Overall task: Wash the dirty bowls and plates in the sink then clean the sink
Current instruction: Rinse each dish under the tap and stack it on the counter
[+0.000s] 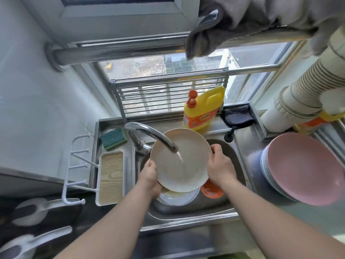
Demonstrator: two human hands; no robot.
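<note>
We are rinsing a beige plate [180,159] under the tap [149,134] at frame centre, left hand [150,176] and right hand [220,165] gripping its opposite rims. Next we likely set it aside and reach for the dirty dishes [177,198] below in the sink [186,214].

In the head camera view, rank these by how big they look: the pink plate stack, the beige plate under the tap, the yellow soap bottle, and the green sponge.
1. Pink plate stack, nearer the camera, so its lead over the next is unsure
2. Beige plate
3. Yellow soap bottle
4. Green sponge
</note>
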